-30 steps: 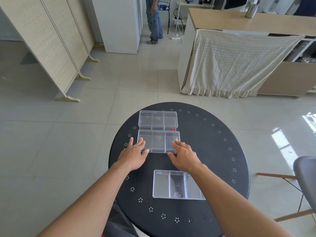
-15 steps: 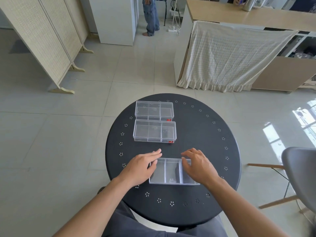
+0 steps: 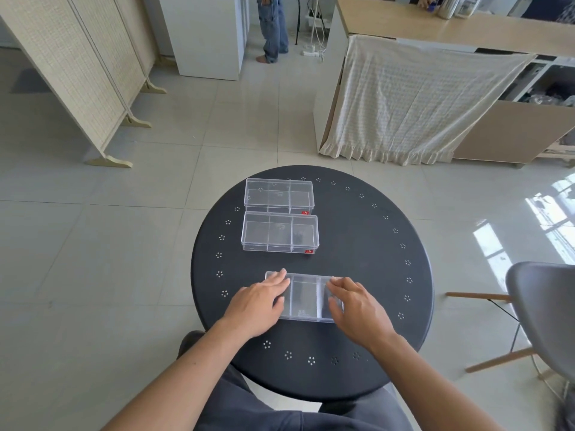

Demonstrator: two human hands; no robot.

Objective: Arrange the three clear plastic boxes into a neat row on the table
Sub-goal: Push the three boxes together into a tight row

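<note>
Three clear plastic boxes lie on the round black table (image 3: 367,253). The far box (image 3: 279,195) and the middle box (image 3: 280,233) sit close together, one behind the other, each with a small red sticker. The near box (image 3: 306,298) lies apart from them, shifted a little to the right. My left hand (image 3: 259,301) rests on the near box's left end with flat fingers. My right hand (image 3: 354,301) presses on its right end. Both hands cover the box's ends.
A grey chair (image 3: 544,321) with wooden legs stands right of the table. A folding screen (image 3: 77,73) stands at the far left, a cloth-draped counter (image 3: 420,98) at the far right. A person (image 3: 273,26) stands in the background.
My hands left the middle box and came back onto the near box, settling on its two ends. The near box has moved slightly toward the middle box.
</note>
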